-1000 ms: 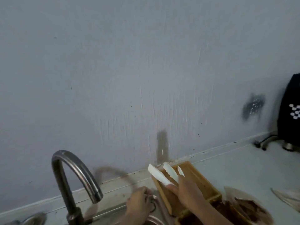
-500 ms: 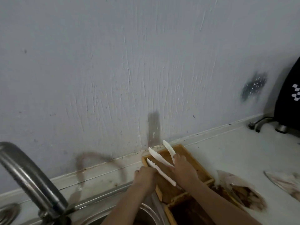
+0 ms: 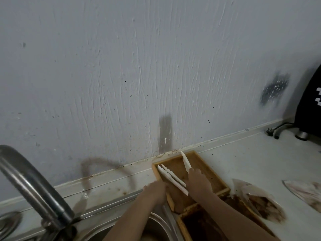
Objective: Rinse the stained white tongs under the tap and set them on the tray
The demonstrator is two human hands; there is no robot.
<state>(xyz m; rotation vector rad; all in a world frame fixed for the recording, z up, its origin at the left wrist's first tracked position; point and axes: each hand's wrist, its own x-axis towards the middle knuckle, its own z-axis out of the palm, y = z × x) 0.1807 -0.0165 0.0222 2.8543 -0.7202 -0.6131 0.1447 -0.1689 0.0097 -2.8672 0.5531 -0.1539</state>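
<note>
Our right hand (image 3: 198, 181) pinches one white tongs (image 3: 186, 161) over the wooden tray (image 3: 205, 164) — long axis pointing away toward the wall. Left hand (image 3: 155, 189) grips a second pair (image 3: 171, 177) at the tray's near-left edge; the tap (image 3: 31, 185) sits well left.

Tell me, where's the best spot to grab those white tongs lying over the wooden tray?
Probably the near end of the white tongs, coming from the sink side where the left hand is. Their tips fan out toward the wall over the wooden tray, so the arms meet nearer you.
</note>
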